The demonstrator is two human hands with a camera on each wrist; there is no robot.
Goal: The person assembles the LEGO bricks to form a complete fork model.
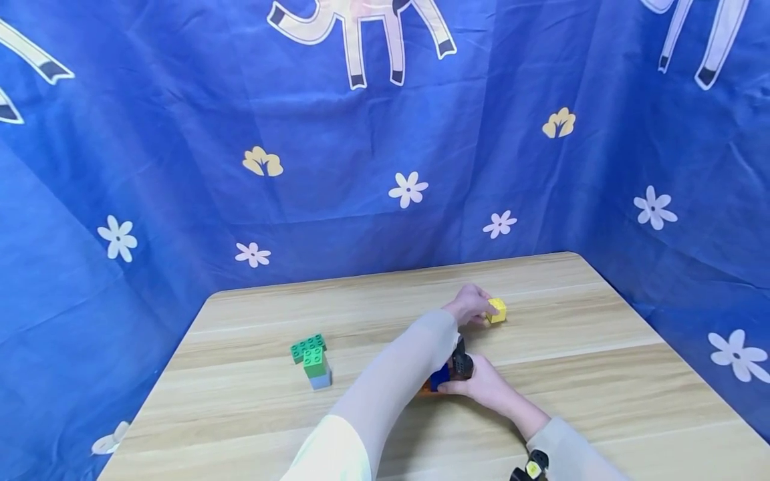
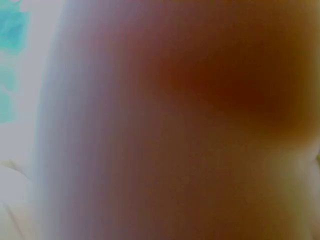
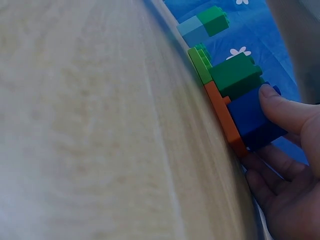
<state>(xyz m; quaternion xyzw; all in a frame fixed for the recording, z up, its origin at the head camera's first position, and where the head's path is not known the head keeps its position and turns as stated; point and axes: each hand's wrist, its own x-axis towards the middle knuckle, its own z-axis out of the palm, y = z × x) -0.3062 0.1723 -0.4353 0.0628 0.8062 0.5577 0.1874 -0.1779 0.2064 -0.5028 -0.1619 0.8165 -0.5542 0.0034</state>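
My left hand (image 1: 472, 304) reaches across above the right one and pinches a yellow brick (image 1: 496, 310) on the table. My right hand (image 1: 484, 384) grips a dark blue brick (image 3: 250, 117) on an orange base brick (image 3: 225, 120), thumb on the blue one. Beside the blue brick, a green brick (image 3: 237, 75) also sits on the orange base. At the base's far end appears a lime green piece (image 3: 200, 65); whether it is joined, I cannot tell. In the head view my left sleeve hides much of this build. The left wrist view is only a blur.
On the table's left part, a green brick stacked on a light blue brick (image 1: 320, 380) stands in front of a flat green studded brick (image 1: 307, 347). The wooden table (image 1: 252, 427) ends at a blue patterned curtain (image 1: 361, 220) at the back and sides.
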